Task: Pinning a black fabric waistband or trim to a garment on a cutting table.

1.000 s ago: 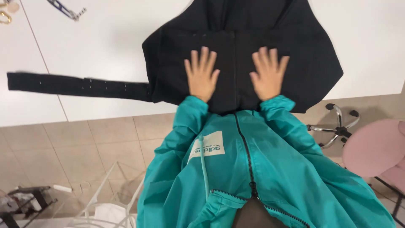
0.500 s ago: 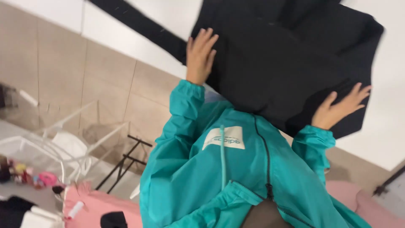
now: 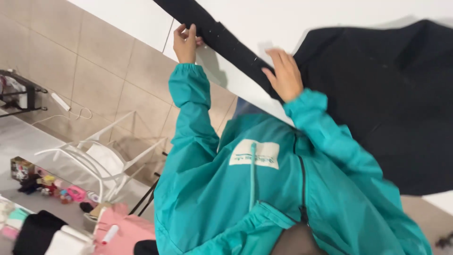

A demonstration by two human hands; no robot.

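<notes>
A large black garment (image 3: 377, 94) lies on a white table (image 3: 264, 19), with a long black strap (image 3: 222, 40) running from it toward the upper left. My left hand (image 3: 185, 42) grips the strap near its far end, at the table's edge. My right hand (image 3: 284, 75) rests on the strap where it joins the garment, fingers spread; whether it grips is unclear. Both arms wear teal jacket sleeves (image 3: 198, 108).
Beige floor tiles (image 3: 94, 56) lie to the left. A white wire-frame chair (image 3: 104, 156) stands at lower left, beside small colourful items (image 3: 47, 184) on a grey surface. Something pink (image 3: 127, 226) and dark and white cloth (image 3: 42, 233) sit at the bottom left.
The view has swung right and tilted. Both hands left the flat garment body and moved to the long strap; the left hand now holds it near its end.
</notes>
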